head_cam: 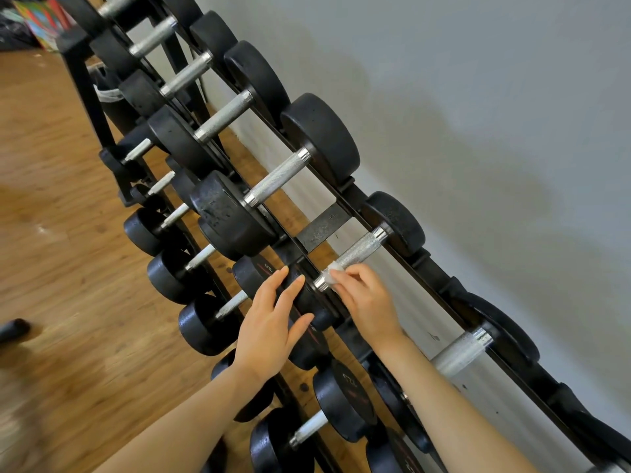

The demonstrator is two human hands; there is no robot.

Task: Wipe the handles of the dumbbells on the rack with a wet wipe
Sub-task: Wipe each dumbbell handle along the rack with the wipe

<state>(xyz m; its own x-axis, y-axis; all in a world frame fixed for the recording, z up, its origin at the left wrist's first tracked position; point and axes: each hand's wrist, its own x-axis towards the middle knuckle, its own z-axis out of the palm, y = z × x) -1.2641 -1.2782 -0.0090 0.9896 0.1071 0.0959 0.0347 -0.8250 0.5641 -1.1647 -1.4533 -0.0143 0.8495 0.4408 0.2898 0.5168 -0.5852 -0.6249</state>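
Wiping knurled steel dumbbell handle (355, 256), frame centre.
Right hand (367, 302) pinching small soft white wet wipe (333, 273) against it; left hand (273, 319) fingers straight, bracing black dumbbell head (307, 298). Heavy, stays put.

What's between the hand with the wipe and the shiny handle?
Only the wipe. The right hand presses it against the near end of the handle, as the head view shows.

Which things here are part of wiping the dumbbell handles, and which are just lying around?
Part of the job:
- wet wipe, pinched in the right hand
- dumbbell handle under the wipe
- left hand, fingers straight, on the dumbbell's near end
- other dumbbells on the rack

Just lying about:
- colourful item on the floor, far end
- dark object at the left edge
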